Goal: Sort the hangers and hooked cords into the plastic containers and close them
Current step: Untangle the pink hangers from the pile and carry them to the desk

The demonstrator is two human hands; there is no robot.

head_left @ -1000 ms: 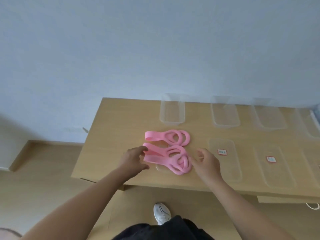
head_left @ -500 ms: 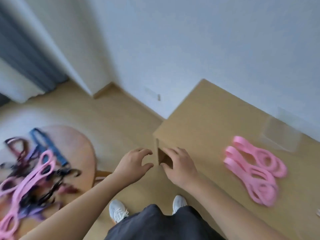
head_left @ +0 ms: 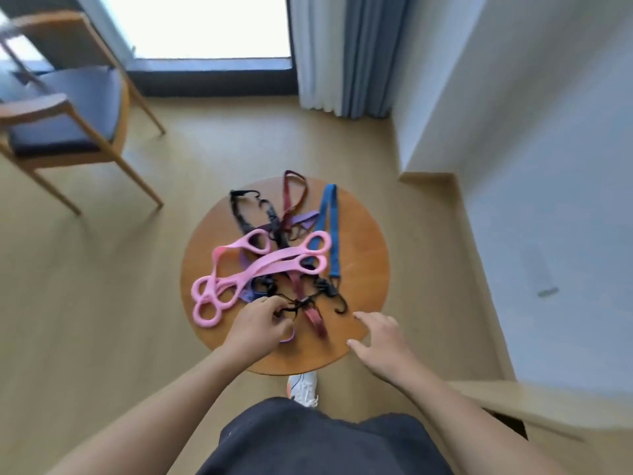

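Observation:
A round wooden table [head_left: 363, 241] carries a tangled pile. In it lie several pink looped hangers [head_left: 260, 265], a blue strap [head_left: 330, 231], a maroon strap [head_left: 291, 197] and black hooked cords [head_left: 246, 214]. My left hand [head_left: 258, 325] is at the pile's near edge, its fingers pinching a black hooked cord [head_left: 291, 305]. A purple loop [head_left: 289, 337] peeks out under that hand. Over the table's near right edge my right hand [head_left: 380, 337] hovers with fingers spread, holding nothing. The plastic containers are out of sight.
A wooden armchair [head_left: 65, 108] with a blue seat stands at the back left. Curtains [head_left: 346, 53] hang beside a window at the back. A white wall [head_left: 548, 166] runs along the right, and the edge of the long table [head_left: 496, 399] shows at lower right.
My view has swung left from the long table with the containers to the round table. Both hands left the pink hangers there; my left hand now pinches a black cord in the pile.

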